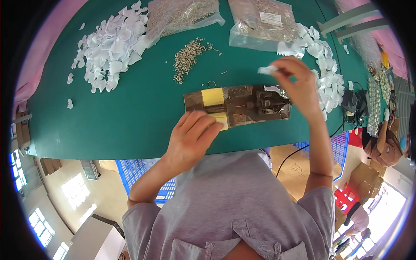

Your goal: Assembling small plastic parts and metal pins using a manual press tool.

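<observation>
My right hand (pixel 301 84) is raised over the right end of a brown metal jig (pixel 242 93). Pinched between its thumb and fingers is a small white toothed plastic piece (pixel 267 69). At the jig's near left corner, my left hand (pixel 188 141) has its fingers curled together beside a yellow pad (pixel 220 120); whatever they may hold is hidden. A second yellow pad (pixel 212 97) lies on the jig's far side. The jig carries a dark clamp mechanism (pixel 271 103), with another white piece (pixel 273 89) on its far side.
Heaps of white toothed pieces lie at the left (pixel 115 47) and right (pixel 329 82) of the green table (pixel 86 130). Between them are a pile of small metal parts (pixel 187 58) and two clear bags (pixel 182 17) (pixel 264 24). A black cable (pixel 299 149) hangs at the right edge.
</observation>
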The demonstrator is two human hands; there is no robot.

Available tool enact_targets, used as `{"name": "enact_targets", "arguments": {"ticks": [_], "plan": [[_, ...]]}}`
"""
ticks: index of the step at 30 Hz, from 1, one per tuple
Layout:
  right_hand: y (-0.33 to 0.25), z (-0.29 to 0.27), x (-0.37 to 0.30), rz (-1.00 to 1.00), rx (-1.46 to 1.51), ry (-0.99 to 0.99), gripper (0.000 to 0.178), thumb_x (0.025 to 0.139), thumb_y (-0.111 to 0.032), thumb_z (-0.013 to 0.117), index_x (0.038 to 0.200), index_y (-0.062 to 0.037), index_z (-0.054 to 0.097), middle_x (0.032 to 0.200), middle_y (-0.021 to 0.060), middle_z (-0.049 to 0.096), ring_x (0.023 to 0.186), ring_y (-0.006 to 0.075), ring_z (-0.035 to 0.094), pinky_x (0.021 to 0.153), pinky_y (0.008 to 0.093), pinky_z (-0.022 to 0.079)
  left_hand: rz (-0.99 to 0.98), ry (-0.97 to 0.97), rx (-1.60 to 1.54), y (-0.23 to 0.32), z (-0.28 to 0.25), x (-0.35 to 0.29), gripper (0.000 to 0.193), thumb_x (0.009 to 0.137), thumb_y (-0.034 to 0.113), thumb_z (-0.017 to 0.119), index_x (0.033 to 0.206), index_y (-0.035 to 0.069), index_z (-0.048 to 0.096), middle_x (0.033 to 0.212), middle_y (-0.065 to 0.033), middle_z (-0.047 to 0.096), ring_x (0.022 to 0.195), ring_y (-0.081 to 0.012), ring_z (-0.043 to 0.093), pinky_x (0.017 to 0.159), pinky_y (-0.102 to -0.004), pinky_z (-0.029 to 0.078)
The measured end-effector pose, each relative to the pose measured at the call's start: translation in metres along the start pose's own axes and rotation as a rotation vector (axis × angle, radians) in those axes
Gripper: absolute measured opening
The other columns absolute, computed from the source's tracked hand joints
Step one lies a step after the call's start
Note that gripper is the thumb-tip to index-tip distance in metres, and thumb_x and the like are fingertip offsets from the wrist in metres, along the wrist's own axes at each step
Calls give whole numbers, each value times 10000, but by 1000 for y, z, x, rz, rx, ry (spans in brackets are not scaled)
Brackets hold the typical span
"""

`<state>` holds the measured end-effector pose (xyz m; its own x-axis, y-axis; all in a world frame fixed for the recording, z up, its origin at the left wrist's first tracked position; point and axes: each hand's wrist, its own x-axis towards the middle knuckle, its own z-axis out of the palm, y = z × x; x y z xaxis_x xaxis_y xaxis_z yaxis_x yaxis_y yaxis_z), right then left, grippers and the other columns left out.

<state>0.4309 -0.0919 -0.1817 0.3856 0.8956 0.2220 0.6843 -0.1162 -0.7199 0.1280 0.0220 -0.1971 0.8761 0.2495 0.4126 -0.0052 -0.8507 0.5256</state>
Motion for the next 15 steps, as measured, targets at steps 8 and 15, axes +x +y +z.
{"name": "enact_targets", "arguments": {"ticks": [8,15], "plan": [[-40,87,4,-164,146,-273,144,871,-39,769,1013,-26,759,958,85,706,809,246,699,708,356,565,25,-60,225,-4,20,8,333,735,63,685,1057,-18,685,1008,-104,600,979,-292,590,831,-411,514],[-50,78,0,-134,174,-532,135,917,-54,725,1036,-6,769,961,91,705,834,237,683,734,356,540,-253,368,60,-15,37,-6,542,772,-16,797,1275,83,622,1191,-107,643,1135,-318,584,915,-444,468]]}}
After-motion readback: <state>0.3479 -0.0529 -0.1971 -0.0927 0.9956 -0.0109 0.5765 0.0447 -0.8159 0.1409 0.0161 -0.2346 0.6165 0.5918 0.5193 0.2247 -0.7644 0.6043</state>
